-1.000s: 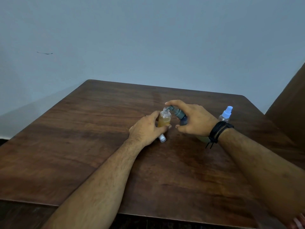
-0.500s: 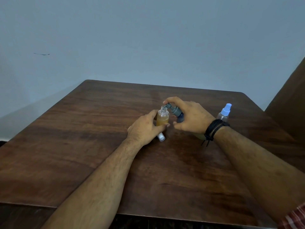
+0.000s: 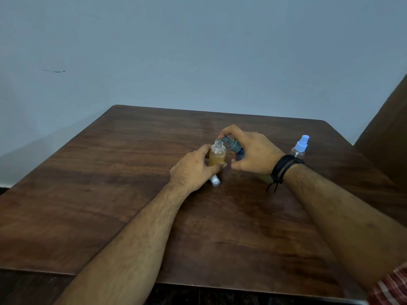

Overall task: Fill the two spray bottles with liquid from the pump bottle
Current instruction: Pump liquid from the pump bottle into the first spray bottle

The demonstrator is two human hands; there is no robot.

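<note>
A small clear spray bottle point(image 3: 217, 155) with its top off stands upright near the table's middle, mostly full of amber liquid. My left hand point(image 3: 193, 170) wraps around its left side. A white cap piece point(image 3: 215, 180) pokes out under that hand. My right hand point(image 3: 253, 154) grips the pump bottle point(image 3: 239, 153), whose body is mostly hidden; a finger rests on the dark grey pump head point(image 3: 230, 143), whose nozzle sits right at the open neck. A second spray bottle point(image 3: 300, 148) with a light blue sprayer stands behind my right wrist.
The dark wooden table point(image 3: 110, 183) stands against a pale blue wall. A brown panel point(image 3: 387, 128) rises at the far right. My right wrist carries black bands point(image 3: 283, 168).
Both hands and the bottles stay in the same hold. The view has shifted slightly, and the pump head looks a little lower than a second ago.
</note>
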